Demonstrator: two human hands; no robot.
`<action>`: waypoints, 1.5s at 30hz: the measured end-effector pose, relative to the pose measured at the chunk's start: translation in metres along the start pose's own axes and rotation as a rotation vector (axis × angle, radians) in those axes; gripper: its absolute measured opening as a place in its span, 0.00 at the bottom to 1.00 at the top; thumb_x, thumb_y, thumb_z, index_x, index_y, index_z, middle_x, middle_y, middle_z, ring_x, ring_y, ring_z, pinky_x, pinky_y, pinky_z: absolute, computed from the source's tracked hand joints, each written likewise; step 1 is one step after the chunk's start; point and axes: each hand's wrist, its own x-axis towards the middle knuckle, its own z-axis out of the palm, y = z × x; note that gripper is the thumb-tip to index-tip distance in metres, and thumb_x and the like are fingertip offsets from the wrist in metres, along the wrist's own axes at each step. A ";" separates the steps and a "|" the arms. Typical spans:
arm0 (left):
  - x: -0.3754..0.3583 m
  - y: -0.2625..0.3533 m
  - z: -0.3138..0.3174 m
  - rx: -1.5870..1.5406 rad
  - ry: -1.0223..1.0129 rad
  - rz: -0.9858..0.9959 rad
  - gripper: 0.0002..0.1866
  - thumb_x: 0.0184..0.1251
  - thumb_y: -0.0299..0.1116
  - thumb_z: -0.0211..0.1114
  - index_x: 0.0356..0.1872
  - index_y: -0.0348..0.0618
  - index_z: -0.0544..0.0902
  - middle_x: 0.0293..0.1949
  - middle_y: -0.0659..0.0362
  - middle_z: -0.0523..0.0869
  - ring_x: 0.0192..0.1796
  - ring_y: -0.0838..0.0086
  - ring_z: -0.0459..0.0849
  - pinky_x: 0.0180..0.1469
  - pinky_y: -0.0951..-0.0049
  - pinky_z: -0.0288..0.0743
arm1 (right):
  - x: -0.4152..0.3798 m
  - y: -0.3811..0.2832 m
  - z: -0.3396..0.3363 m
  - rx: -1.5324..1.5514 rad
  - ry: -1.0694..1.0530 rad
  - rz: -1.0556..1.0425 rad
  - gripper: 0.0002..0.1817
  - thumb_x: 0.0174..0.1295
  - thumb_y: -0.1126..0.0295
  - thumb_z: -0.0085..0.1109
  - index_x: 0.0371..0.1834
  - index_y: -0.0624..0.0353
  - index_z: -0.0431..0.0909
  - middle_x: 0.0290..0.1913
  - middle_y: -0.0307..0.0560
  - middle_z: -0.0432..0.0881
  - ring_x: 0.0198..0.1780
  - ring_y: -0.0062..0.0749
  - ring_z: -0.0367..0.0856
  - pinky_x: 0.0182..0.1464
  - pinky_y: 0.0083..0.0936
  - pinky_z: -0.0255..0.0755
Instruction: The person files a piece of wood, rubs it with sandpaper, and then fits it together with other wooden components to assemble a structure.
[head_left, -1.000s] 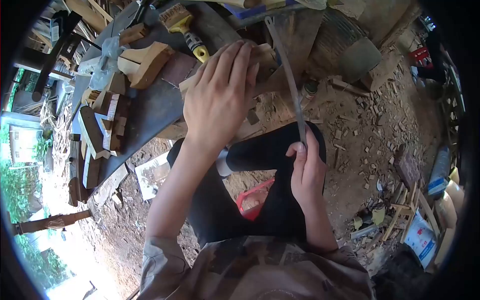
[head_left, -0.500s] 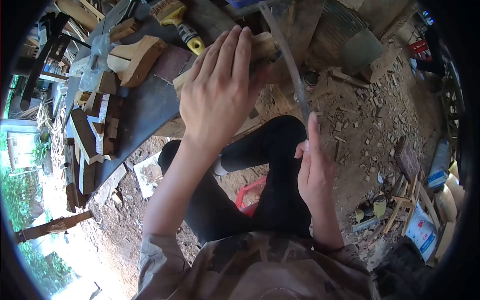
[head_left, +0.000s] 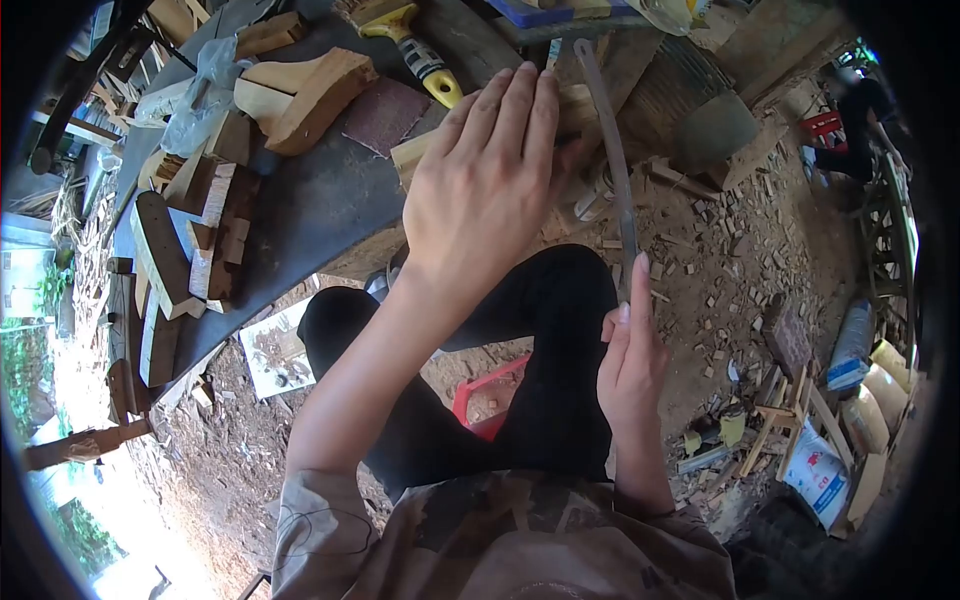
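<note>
My left hand lies over a pale wooden block at the bench edge, fingers stretched together across its top and the thumb bent round the far right side. Most of the block is hidden under this hand. In my right hand is a long, narrow metal file, gripped at its near end with the index finger extended along it. The file points away from me and passes close by the block's right end. A brush with a yellow-and-black handle rests just beyond my left fingers.
Cut wooden pieces and a clear plastic bag lie on the dark bench. A reddish sandpaper piece is near the block. Wood chips cover the ground. Another person is at the far right.
The file has slid back towards me along the block's right end, my right hand drawing slightly nearer. My left hand keeps its hold on the block. The view has shifted a little.
</note>
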 end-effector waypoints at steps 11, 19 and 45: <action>0.000 -0.004 0.004 0.080 0.012 0.007 0.29 0.73 0.51 0.77 0.66 0.44 0.88 0.67 0.60 0.92 0.68 0.70 0.91 0.67 0.70 0.86 | 0.024 0.001 -0.008 -0.132 0.030 -0.106 0.34 0.80 0.81 0.53 0.90 0.61 0.65 0.73 0.55 0.87 0.55 0.53 0.96 0.50 0.40 0.90; -0.001 -0.005 0.006 0.034 0.050 0.050 0.25 0.69 0.46 0.80 0.63 0.46 0.90 0.64 0.63 0.94 0.64 0.70 0.94 0.61 0.70 0.89 | 0.011 0.007 0.009 -0.036 0.079 -0.147 0.32 0.83 0.82 0.48 0.90 0.63 0.64 0.78 0.66 0.81 0.59 0.57 0.94 0.51 0.40 0.86; -0.002 -0.010 0.001 0.042 -0.057 0.144 0.26 0.71 0.33 0.68 0.69 0.35 0.85 0.68 0.50 0.90 0.71 0.61 0.90 0.75 0.63 0.82 | 0.101 -0.004 0.057 0.104 0.230 -0.299 0.33 0.86 0.83 0.43 0.92 0.69 0.56 0.77 0.81 0.76 0.65 0.63 0.90 0.66 0.43 0.82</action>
